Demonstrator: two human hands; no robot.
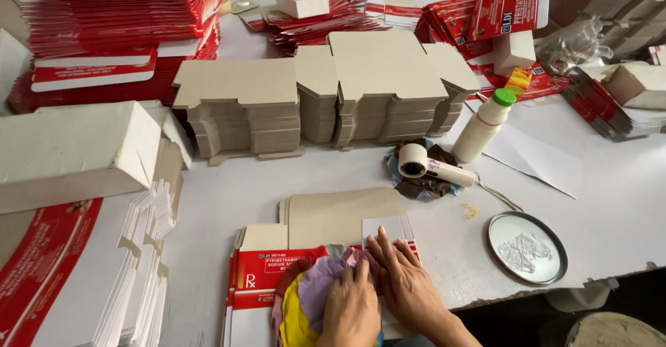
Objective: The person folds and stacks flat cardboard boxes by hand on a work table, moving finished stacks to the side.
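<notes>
Fingers first: your right hand (409, 284) has its fingers (386, 244) spread flat and pressed down on the flattened red-and-white carton (260, 278) at the near edge of the table, gripping nothing. Your left hand (352, 305) lies curled, palm down, on the multicoloured cloth (305, 302), bunching it against the carton; it presses the cloth rather than pinching it, and the two hands touch side by side.

Now the surroundings, biggest first. You have the white table (610, 201) running under everything. Far left, a tall pile of red printed carton blanks (118, 14) rises at the back, and nearer to you a white closed box (73, 156) sits on top of a fanned stack of white-backed blanks (104, 278). Dead ahead, well beyond your hands, stand grey-brown stacks of die-cut cardboard (326, 90). Under your carton a plain brown blank (340, 212) pokes out towards the back.

Off to your right, a round metal lid (527, 247) lies flat near the table edge. Behind it a white bottle with a green cap (483, 124) stands upright, and just beside that a white roller tool (430, 167) rests on a crumpled dark rag (423, 184).
</notes>
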